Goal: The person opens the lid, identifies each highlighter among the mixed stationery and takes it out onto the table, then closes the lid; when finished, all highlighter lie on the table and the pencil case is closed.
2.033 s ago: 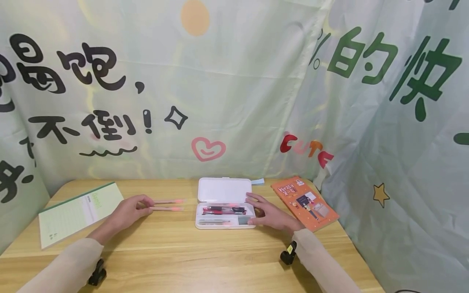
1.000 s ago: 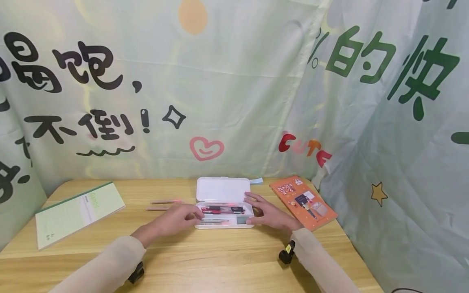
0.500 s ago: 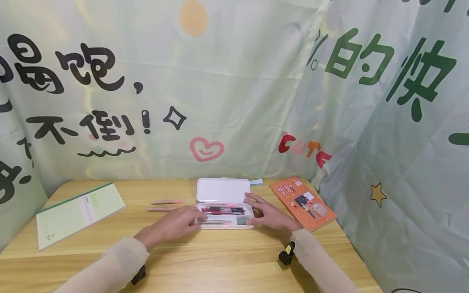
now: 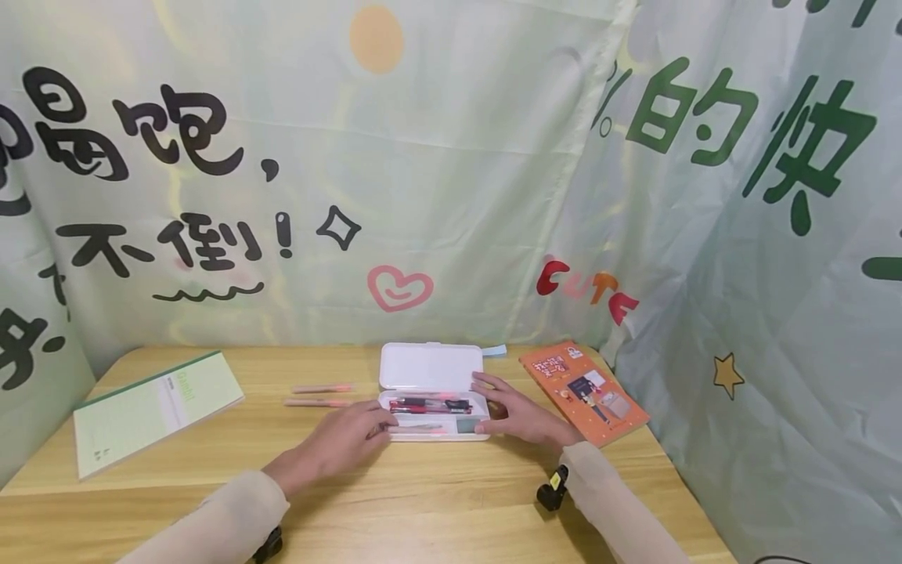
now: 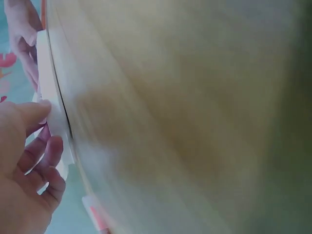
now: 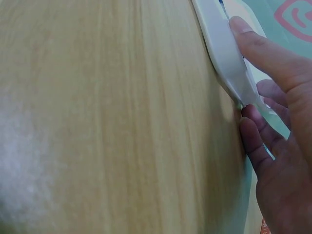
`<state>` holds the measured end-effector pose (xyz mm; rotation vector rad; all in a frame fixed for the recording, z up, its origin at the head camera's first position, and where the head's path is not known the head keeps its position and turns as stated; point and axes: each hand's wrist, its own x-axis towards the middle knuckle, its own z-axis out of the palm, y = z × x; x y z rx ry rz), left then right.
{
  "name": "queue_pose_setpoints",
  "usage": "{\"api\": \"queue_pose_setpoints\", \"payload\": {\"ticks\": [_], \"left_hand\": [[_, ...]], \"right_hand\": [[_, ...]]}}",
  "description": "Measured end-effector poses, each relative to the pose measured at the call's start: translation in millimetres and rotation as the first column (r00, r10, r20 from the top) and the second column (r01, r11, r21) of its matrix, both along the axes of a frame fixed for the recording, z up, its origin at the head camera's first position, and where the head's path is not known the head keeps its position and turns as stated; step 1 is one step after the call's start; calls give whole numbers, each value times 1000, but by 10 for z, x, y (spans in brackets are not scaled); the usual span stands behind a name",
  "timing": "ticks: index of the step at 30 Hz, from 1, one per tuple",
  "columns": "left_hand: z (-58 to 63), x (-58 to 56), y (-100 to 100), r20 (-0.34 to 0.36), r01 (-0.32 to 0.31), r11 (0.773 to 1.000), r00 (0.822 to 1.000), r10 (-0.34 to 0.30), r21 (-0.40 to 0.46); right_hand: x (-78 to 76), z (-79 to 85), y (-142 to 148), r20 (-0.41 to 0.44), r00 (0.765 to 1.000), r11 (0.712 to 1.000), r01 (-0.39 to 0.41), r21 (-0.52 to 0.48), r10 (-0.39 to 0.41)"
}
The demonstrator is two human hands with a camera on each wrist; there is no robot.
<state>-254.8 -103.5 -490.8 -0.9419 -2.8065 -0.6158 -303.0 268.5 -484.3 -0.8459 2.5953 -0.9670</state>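
Beige sleeves [image 4: 214,517] (with black wrist cameras [image 4: 553,489])

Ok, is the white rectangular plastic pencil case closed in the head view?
No, the white pencil case is open, its white lid folded back and red and black pens showing inside.

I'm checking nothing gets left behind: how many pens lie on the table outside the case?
2. The far pen and the near pen lie roughly parallel, both left of the open pencil case. The left hand might hide another.

Green notepad [image 4: 158,415], booklet [image 4: 585,394] (orange)
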Motion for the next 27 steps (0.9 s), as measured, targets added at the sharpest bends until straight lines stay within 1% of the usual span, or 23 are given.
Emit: {"api": "queue_pose_setpoints", "payload": {"ticks": [2, 5, 8, 9, 11, 13, 16, 18, 20, 23, 24, 27], "left_hand": [[4, -1, 1, 8, -14, 1000, 1000, 14, 11], [19, -10, 5, -15, -13, 1000, 1000, 13, 20], [54, -32, 7, 5, -24, 997, 1000, 23, 71], [66, -43, 2, 24, -31, 995, 999, 28, 94], [101, -61, -26, 85, -50, 988, 996, 37, 147], [136, -87, -86, 156, -96, 976, 986, 66, 194], [200, -150, -258, 249, -187, 945, 961, 119, 267], [233, -200, -413, 274, -230, 923, 951, 145, 308], [259, -233, -588, 289, -253, 906, 944, 156, 339], [272, -235, -854, 298, -277, 895, 938, 174, 350], [271, -226, -936, 306, -291, 891, 934, 186, 347], [249, -189, -1159, 315, -319, 890, 924, 216, 326]], "right_hand": [[-2, -1, 1, 4, 1000, 1000, 4, -4, -4], [-5, -4, 4, 6, 1000, 1000, 8, -6, -8], [-6, -7, 3, 1, 1000, 1000, 6, -5, -6], [-6, -8, 1, 0, 1000, 1000, 5, -4, -5], [-5, -9, -2, -1, 1000, 1000, 2, -3, -2], [-3, -9, -6, -3, 1000, 1000, 1, 4, -1], [-2, -6, -15, 10, 1000, 1000, 6, 5, -6], [-2, -8, -19, 12, 1000, 1000, 9, 7, -10], [-4, -10, -21, 23, 1000, 1000, 14, 5, -14], [-7, -19, -14, 11, 1000, 1000, 11, 8, -11], [-8, -19, -11, 14, 1000, 1000, 12, 6, -12], [-13, -27, -3, 8, 1000, 1000, 16, -1, -16]]}}
